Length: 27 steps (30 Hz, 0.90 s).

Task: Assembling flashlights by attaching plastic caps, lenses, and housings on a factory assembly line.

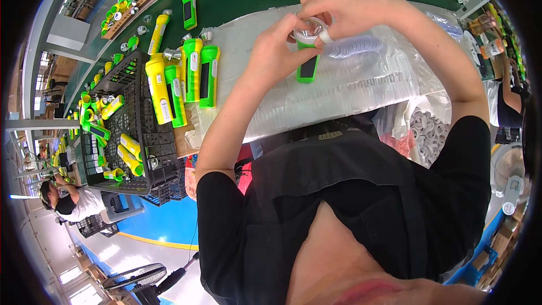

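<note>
Over the plastic-covered bench I hold a green flashlight (307, 73) with a dark panel on its body, its head turned up toward me. My left hand (276, 48) is closed round the neck and side of the head. The fingers of my right hand (347, 10) are closed on the white ring (306, 38) at the rim, around a shiny reflector (310, 27). Some fingertips are hidden behind the head. Just right of the flashlight lies a row of clear round lenses (355, 47).
Left of my arm lie several yellow and green flashlights (192, 70). A black crate (149, 158) with more stands at the far left. A bag of white rings (429, 135) is below my right arm. Loose reflectors and a cardboard box (135, 5) sit farther back. Another person (79, 200) sits far left.
</note>
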Available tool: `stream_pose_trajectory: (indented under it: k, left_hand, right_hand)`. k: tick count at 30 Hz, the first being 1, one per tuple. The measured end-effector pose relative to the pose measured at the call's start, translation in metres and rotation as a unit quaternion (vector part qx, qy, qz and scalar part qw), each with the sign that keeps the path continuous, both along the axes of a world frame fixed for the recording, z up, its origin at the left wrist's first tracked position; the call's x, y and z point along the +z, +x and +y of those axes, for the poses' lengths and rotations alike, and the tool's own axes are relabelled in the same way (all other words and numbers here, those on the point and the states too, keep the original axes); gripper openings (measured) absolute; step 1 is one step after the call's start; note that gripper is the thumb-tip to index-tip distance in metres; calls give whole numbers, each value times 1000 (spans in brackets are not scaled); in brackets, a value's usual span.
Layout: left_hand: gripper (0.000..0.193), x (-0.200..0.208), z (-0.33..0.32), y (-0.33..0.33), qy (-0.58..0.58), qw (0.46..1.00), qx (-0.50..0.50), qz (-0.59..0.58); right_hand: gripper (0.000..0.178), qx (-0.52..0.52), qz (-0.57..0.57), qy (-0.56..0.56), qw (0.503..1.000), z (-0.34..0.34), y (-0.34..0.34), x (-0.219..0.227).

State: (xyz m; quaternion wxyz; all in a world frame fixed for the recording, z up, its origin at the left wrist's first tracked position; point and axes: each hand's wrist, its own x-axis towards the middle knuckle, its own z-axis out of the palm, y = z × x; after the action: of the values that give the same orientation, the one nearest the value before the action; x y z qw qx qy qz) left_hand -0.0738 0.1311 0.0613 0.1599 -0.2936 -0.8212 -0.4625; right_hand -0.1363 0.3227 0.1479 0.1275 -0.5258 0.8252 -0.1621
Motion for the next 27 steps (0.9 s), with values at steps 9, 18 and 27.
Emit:
stream_pose_trajectory:
  k: [9, 18, 27]
  left_hand:
    - [43, -2, 5, -1, -18, 998, 39, 48]
    - [42, -6, 7, 1, 8, 999, 30, 39]
    - [41, -15, -4, -5, 16, 998, 38, 36]
  right_hand:
    - [56, -265, 196, -1, 944, -9, 24, -34]
    - [44, -223, 65, 77, 970, -20, 33, -1]
    - [38, -264, 112, -171, 943, -15, 29, -53]
